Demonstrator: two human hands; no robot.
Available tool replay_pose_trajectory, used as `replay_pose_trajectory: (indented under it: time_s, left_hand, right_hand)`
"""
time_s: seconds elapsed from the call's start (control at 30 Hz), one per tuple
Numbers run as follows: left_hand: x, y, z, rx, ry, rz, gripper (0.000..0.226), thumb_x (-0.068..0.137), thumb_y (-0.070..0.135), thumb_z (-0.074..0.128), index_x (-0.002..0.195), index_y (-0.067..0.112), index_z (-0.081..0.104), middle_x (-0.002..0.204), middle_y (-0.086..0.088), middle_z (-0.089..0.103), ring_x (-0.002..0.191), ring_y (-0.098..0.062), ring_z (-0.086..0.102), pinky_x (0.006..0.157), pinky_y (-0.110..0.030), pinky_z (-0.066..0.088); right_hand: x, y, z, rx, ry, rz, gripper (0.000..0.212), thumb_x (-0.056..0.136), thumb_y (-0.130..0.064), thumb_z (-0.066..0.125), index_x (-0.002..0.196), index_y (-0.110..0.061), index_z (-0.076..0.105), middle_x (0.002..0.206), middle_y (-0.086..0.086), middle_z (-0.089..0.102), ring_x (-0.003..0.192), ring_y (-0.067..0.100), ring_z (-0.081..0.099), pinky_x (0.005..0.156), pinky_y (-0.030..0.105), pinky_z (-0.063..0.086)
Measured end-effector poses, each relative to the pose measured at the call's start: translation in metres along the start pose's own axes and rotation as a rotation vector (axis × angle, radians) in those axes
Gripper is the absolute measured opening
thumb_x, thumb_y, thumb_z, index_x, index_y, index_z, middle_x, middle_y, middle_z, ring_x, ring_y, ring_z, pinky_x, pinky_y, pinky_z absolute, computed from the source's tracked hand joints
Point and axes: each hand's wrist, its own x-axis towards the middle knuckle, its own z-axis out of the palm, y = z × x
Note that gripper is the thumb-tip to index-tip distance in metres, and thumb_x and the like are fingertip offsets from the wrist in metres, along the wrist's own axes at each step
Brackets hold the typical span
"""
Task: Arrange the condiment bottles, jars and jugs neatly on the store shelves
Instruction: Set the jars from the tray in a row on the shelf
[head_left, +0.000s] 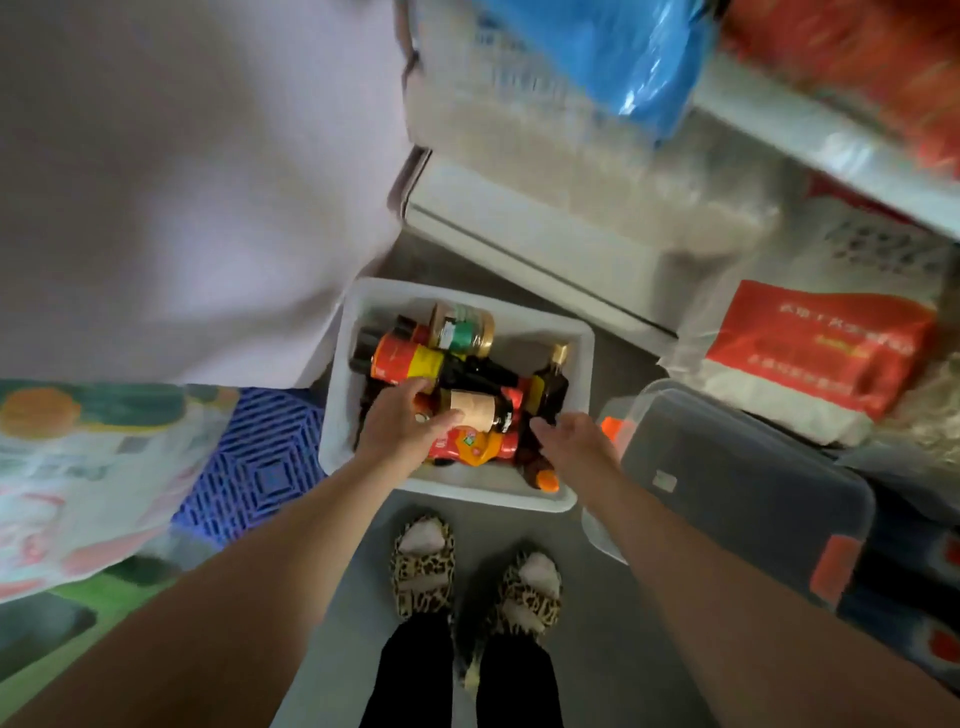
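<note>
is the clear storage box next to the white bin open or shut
Shut. The clear storage box right of the white bin has its lid flat on top; an orange latch shows at its near end.
</note>
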Motion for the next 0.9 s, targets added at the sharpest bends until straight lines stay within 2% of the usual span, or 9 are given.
replay_pose_trajectory:
  time_s: [0.07,0.2,0.27,0.37,0.47,0.57,0.67,0.77,0.9]
  left_hand:
    - [0.025,-0.011,0.023,-0.016,0.019,0.016,0.064,0.086,0.047,0.070,0.140,0.021,0.047,0.138,-0.005,0.053,0.126,-0.024,0.051,0.105,-0.043,0.045]
    - [0.067,-0.035,0.060,-0.050,0.051,0.059,0.064,0.086,0.046,0.072,0.141,0.023,0.050,0.141,-0.003,0.051,0.132,-0.021,0.045,0.108,-0.035,0.037]
    - [0.083,-0.049,0.074,-0.059,0.052,0.050,0.064,0.086,0.048,0.070,0.141,0.024,0.050,0.140,-0.004,0.050,0.132,-0.021,0.044,0.105,-0.031,0.035]
    - [0.097,-0.065,0.090,-0.085,0.080,0.010,0.061,0.088,0.053,0.065,0.141,0.025,0.049,0.132,-0.006,0.053,0.123,-0.022,0.050,0.099,-0.031,0.045]
    - [0.099,-0.070,0.097,-0.101,0.124,0.012,0.056,0.090,0.054,0.060,0.139,0.027,0.050,0.120,0.002,0.052,0.114,-0.018,0.051,0.081,-0.024,0.044]
    - [0.099,-0.071,0.097,-0.266,0.091,-0.056,0.053,0.090,0.046,0.065,0.138,0.029,0.051,0.123,0.001,0.058,0.109,-0.016,0.056,0.069,-0.015,0.039]
    - [0.090,-0.064,0.096,-0.580,0.037,-0.111,0.049,0.085,0.044,0.073,0.129,0.025,0.059,0.117,0.000,0.068,0.100,-0.012,0.066,0.070,-0.019,0.050]
    - [0.081,-0.050,0.097,-0.840,-0.006,-0.165,0.055,0.074,0.054,0.075,0.120,0.025,0.065,0.113,-0.002,0.070,0.103,-0.015,0.068,0.084,-0.031,0.056]
    - [0.079,-0.031,0.098,-1.118,-0.144,-0.219,0.062,0.076,0.047,0.073,0.127,0.013,0.058,0.116,-0.011,0.070,0.111,-0.023,0.066,0.097,-0.036,0.052]
  right_hand:
    - [0.035,0.001,0.012,0.072,0.002,0.019,0.040,0.091,-0.059,0.059,0.111,-0.025,0.065,0.116,0.001,0.068,0.093,0.016,0.062,0.075,0.033,0.047]
    - [0.088,0.007,0.040,0.179,-0.056,0.078,0.035,0.090,-0.057,0.062,0.087,-0.022,0.066,0.105,0.015,0.069,0.104,0.033,0.066,0.096,0.049,0.054]
    - [0.102,0.010,0.058,0.301,-0.114,0.187,0.036,0.090,-0.054,0.066,0.098,-0.019,0.068,0.114,0.019,0.068,0.107,0.033,0.067,0.096,0.047,0.056]
    - [0.114,0.017,0.081,0.521,-0.232,0.238,0.038,0.093,-0.046,0.067,0.119,-0.019,0.064,0.118,0.004,0.069,0.095,0.020,0.072,0.072,0.032,0.061]
    - [0.117,0.027,0.096,0.667,-0.268,0.253,0.050,0.092,-0.038,0.070,0.137,-0.020,0.054,0.136,0.005,0.059,0.120,0.026,0.058,0.094,0.039,0.054]
    - [0.114,0.031,0.103,0.835,-0.266,0.230,0.058,0.090,-0.022,0.074,0.142,-0.019,0.047,0.143,0.014,0.053,0.128,0.035,0.053,0.097,0.046,0.051]
    - [0.108,0.023,0.099,1.044,-0.249,0.188,0.052,0.088,-0.012,0.075,0.130,-0.032,0.051,0.136,0.012,0.058,0.123,0.033,0.057,0.104,0.056,0.047]
    - [0.103,0.006,0.091,1.117,-0.210,0.104,0.042,0.086,-0.013,0.076,0.112,-0.040,0.057,0.127,0.012,0.063,0.116,0.032,0.063,0.094,0.055,0.055]
    - [0.096,-0.007,0.080,1.227,-0.253,0.072,0.050,0.073,-0.024,0.082,0.120,-0.016,0.064,0.112,0.015,0.073,0.100,0.030,0.073,0.080,0.047,0.062]
